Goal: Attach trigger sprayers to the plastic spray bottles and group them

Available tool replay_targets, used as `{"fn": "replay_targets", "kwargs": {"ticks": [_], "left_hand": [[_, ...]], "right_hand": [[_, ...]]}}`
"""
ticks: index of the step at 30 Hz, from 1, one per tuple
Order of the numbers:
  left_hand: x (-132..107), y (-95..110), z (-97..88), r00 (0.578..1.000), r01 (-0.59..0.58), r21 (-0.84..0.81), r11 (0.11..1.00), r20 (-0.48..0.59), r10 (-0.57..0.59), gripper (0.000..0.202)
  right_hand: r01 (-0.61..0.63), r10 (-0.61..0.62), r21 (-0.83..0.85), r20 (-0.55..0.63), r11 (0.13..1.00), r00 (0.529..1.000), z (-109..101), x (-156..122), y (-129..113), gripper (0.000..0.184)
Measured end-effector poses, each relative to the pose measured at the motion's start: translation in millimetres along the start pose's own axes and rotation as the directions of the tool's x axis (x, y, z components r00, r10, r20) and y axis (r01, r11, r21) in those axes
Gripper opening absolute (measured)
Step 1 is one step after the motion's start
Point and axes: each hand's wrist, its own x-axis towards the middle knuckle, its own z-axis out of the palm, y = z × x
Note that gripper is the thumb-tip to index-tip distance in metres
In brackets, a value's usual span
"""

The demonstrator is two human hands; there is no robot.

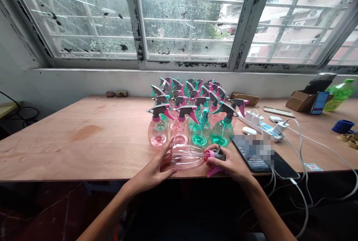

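Note:
A clear pink spray bottle (187, 157) lies on its side in the air over the table's front edge, between my two hands. Its base rests in my left hand (160, 164), thumb and fingers gripping around it. Closed on the pink collar and grey-and-pink trigger head is my right hand (223, 162); part of the head is hidden by its fingers. Just beyond stand several upright spray bottles in rows, among them a pink bottle (158, 133) at the front left and a green bottle (222, 132) at the front right.
Right of the bottles lie a white power strip (261, 126) with plugs and cables, and a dark tablet (248, 155). Farther right are a cardboard box (300, 101), a leaning phone (319, 102) and a green bottle of liquid (339, 94). Windows line the back wall.

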Motion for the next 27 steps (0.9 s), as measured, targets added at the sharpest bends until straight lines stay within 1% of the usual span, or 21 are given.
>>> {"fn": "replay_targets", "kwargs": {"ticks": [3, 5, 8, 10, 12, 16, 19, 24, 27], "left_hand": [[-0.4, 3.9, 0.3, 0.998, 0.064, -0.027, 0.998, 0.005, -0.064, 0.094], [-0.5, 6.7, 0.0, 0.997, 0.073, -0.043, 0.996, 0.015, -0.072, 0.09], [-0.2, 7.0, -0.7, 0.999, 0.018, -0.031, 0.999, 0.035, -0.016, 0.087], [0.1, 4.5, -1.1, 0.999, -0.027, -0.01, 1.0, 0.031, 0.027, 0.085], [0.2, 2.1, -1.2, 0.999, -0.038, -0.009, 0.999, 0.016, 0.038, 0.086], [0.2, 4.2, -0.6, 0.999, 0.03, -0.067, 0.997, 0.011, -0.03, 0.093], [0.4, 9.0, 0.0, 0.997, 0.072, -0.093, 0.993, 0.036, -0.069, 0.087], [0.1, 7.3, -0.5, 0.999, -0.043, 0.015, 0.999, 0.034, 0.042, 0.083], [-0.8, 4.8, -1.0, 0.999, -0.041, 0.037, 0.998, 0.025, 0.04, 0.088]], "right_hand": [[0.006, -0.006, -0.023, -0.006, 1.0, 1.0, 0.4, -0.1, -1.5, 0.043], [0.013, -0.013, -0.027, -0.003, 1.0, 1.0, 0.5, 0.1, -1.9, 0.042], [0.014, -0.014, -0.007, 0.004, 1.0, 1.0, 0.6, 0.4, -1.6, 0.042], [0.014, -0.014, 0.005, 0.004, 1.0, 1.0, 0.7, 0.6, -1.3, 0.043], [0.016, -0.016, 0.006, 0.001, 1.0, 1.0, 0.7, 0.8, -1.2, 0.042], [0.017, -0.017, -0.02, -0.017, 1.0, 1.0, 0.6, 0.7, -1.8, 0.044], [0.012, -0.013, -0.028, -0.02, 1.0, 1.0, 0.7, 0.3, -2.4, 0.046], [0.01, -0.01, -0.005, -0.003, 1.0, 1.0, 1.4, 0.2, -2.7, 0.046], [0.01, -0.01, 0.009, -0.001, 1.0, 1.0, 1.8, 0.2, -2.5, 0.045]]}}
